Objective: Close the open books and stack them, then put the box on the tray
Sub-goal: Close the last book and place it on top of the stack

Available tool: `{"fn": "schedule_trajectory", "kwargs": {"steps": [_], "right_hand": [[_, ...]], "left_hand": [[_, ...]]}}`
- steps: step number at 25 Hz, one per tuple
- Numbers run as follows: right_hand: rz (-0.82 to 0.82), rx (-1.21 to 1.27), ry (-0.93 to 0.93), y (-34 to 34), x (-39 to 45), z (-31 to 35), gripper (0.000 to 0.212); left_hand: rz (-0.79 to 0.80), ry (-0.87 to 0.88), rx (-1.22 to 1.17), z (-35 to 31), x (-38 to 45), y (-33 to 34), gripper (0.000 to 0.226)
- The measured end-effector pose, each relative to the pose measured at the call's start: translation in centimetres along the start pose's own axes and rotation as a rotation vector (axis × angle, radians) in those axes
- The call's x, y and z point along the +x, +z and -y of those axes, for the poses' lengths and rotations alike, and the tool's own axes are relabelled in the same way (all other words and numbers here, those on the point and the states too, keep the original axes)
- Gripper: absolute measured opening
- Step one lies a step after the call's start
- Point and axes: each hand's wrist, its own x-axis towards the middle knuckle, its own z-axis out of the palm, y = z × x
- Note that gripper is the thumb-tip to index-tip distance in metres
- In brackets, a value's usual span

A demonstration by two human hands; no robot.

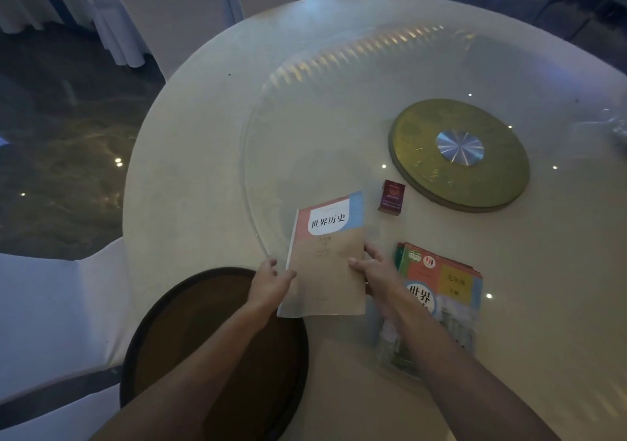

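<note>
A closed history book (pixel 325 257) with a tan, pink and blue cover is held between both hands near the table's front. My left hand (pixel 269 283) grips its left edge and my right hand (pixel 376 271) grips its right edge. To the right lies a closed colourful book (pixel 444 291) on top of a green one, partly hidden by my right forearm. A small dark red box (pixel 392 196) stands on the glass beyond the held book. A round dark brown tray (pixel 190 349) sits at the front left, under my left forearm.
The round table (pixel 190 142) carries a glass turntable (pixel 305 108) with a gold hub (pixel 459 154) at centre right. White-covered chairs stand at the far left (pixel 169 16) and near left (pixel 51 305). Crumpled clear plastic (pixel 615 125) lies at the right edge.
</note>
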Motion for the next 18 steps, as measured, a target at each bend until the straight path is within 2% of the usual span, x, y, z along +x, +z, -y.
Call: {"fn": "schedule_trajectory", "kwargs": {"steps": [2, 4, 7, 10, 14, 18], "right_hand": [[0.029, 0.112, 0.005, -2.0, -0.7, -0.3, 0.047], [0.022, 0.172, -0.017, -4.3, -1.6, -0.6, 0.047], [-0.099, 0.102, -0.037, -8.4, -3.5, -1.4, 0.034], [-0.220, 0.069, -0.023, -12.7, -5.1, -2.7, 0.020], [-0.428, 0.012, 0.037, -17.7, -6.7, -5.0, 0.029], [-0.460, -0.118, 0.072, -20.3, -7.1, -7.9, 0.031]], "left_hand": [[0.102, -0.096, -0.032, 0.4, 0.0, 0.8, 0.046], [0.160, -0.105, -0.130, 0.2, -0.7, 2.3, 0.028], [0.168, 0.000, -0.249, -0.9, -2.4, 6.0, 0.020], [0.162, 0.119, -0.179, -2.3, -4.3, 10.0, 0.010], [0.166, 0.171, -0.077, -2.0, -6.6, 15.7, 0.013], [0.141, 0.163, 0.023, -0.5, -7.6, 19.0, 0.024]]}}
